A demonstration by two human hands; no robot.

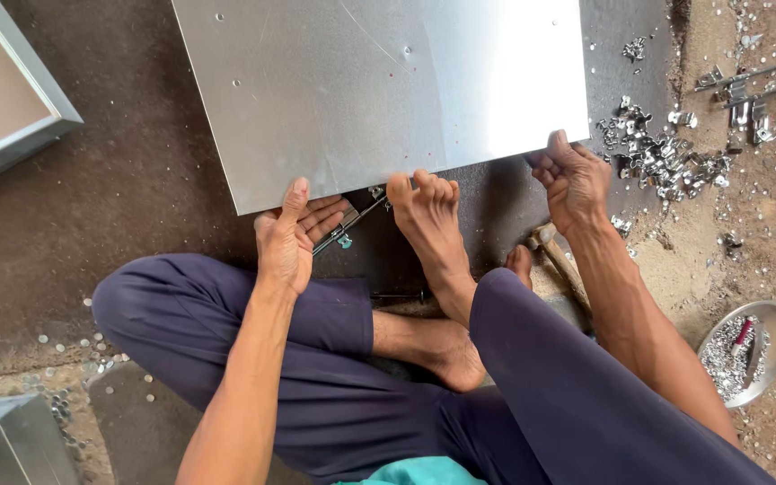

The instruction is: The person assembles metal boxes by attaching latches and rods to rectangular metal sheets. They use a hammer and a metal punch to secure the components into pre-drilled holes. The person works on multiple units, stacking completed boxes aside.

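**Sheet held at its near edge, on the workshop floor**

I sit cross-legged on a dark, dusty floor [119, 180], with small metal discs scattered around me. In front of me lies a large galvanized metal sheet [379, 90], flat and shiny, reaching to the far side of the view.

My left hand [294, 238] is closed on the near left corner of the sheet, thumb on top and fingers under. My right hand [572, 180] grips the near right corner in the same way. My bare foot [428, 220] touches the near edge between them.

To the right lies a pile of small metal clips [662, 157], and nearer a round metal bowl [774, 328] of small parts. A hammer [554, 251] lies just beside my right wrist. A metal box [11, 99] stands far left.

I think the thin edge is the danger: if the sheet slips, it could cut my fingers or toes, because everything is bare.
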